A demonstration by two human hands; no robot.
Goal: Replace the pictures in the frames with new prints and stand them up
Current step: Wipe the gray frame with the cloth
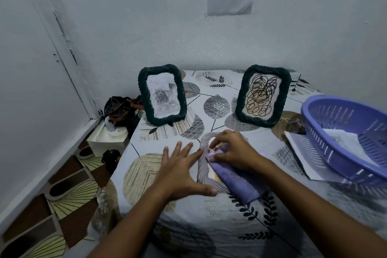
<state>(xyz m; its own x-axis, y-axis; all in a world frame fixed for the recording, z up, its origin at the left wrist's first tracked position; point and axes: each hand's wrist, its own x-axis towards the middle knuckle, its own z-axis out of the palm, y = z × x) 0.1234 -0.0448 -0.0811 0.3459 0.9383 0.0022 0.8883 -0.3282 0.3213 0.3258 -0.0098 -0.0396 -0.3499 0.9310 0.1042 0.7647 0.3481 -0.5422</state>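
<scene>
A pale grey rope-edged frame (202,168) lies flat on the patterned table in front of me. My left hand (184,170) rests beside it with fingers spread, thumb and fingertips against its left edge. My right hand (232,150) presses a purple cloth (236,184) onto the frame's face, fingers curled on the cloth's top end. Two dark green frames stand upright at the back: the left frame (161,94) shows a rose drawing, the right frame (262,95) shows looping scribbles.
A purple plastic basket (347,130) sits tilted at the right edge with papers (303,153) in and under it. A tissue box (109,138) and dark items stand on the floor to the left. The wall lies close behind the frames.
</scene>
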